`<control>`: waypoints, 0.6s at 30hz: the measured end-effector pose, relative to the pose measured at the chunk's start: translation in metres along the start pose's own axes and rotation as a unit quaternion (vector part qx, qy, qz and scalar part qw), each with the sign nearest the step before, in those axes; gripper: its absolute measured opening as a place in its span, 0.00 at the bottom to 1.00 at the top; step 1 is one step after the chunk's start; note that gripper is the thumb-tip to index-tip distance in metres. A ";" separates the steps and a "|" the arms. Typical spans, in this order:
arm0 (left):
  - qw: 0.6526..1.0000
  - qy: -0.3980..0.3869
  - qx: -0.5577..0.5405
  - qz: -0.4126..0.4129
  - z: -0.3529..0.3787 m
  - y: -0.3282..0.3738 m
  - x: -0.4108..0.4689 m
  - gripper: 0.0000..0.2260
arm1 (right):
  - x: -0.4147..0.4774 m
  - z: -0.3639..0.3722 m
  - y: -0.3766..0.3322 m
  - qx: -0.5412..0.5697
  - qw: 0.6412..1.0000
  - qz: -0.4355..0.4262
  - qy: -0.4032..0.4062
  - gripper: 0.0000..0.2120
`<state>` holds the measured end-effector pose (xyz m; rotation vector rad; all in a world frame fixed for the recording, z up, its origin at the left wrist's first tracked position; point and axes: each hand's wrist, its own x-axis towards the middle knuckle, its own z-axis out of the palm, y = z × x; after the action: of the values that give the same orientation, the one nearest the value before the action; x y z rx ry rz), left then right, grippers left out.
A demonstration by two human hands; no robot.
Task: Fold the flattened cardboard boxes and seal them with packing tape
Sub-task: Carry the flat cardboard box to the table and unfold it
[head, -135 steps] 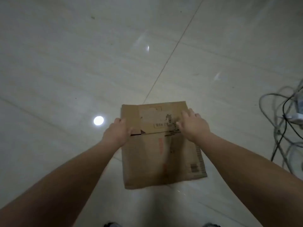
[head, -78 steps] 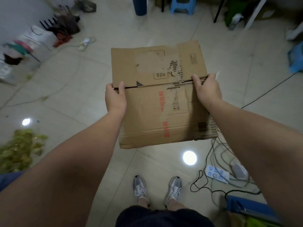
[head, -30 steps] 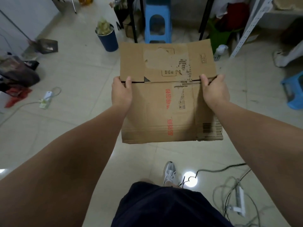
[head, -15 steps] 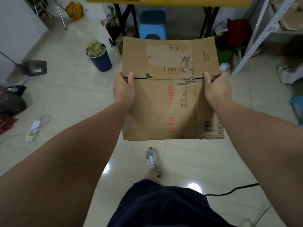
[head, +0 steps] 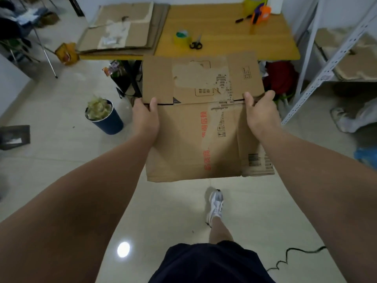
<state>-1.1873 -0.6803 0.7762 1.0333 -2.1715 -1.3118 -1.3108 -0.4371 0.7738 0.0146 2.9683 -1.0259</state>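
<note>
Brown corrugated cardboard, a worn flattened box (head: pixel 195 139) with red print, hangs between both hands. The left hand (head: pixel 145 117) pinches its left edge at the flap crease, thumb on top, and the right hand (head: pixel 262 113) clamps the right edge likewise. Each grip is clenched on the board, probably at the crease to keep the sheet level. The box is held above the pale tiled floor (head: pixel 61 160), just short of the yellow wooden tabletop (head: pixel 224 37). A yellow-green roll of packing tape (head: pixel 182 37), black-handled scissors (head: pixel 196 44) and a stack of flattened cardboard (head: pixel 124 29) lie there, likely for folding and sealing.
</note>
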 end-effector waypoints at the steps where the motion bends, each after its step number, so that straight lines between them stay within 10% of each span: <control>1: 1.000 0.002 -0.004 0.001 0.008 0.006 0.017 0.18 | 0.019 0.004 -0.005 -0.007 1.000 -0.009 0.004 0.27; 18: 0.998 0.051 -0.020 -0.003 0.099 0.086 0.263 0.19 | 0.284 0.070 -0.117 0.005 0.999 -0.042 -0.003 0.25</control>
<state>-1.4559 -0.7987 0.7942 1.0689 -2.0609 -1.2708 -1.5960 -0.5697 0.7895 -0.1143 2.9819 -1.0473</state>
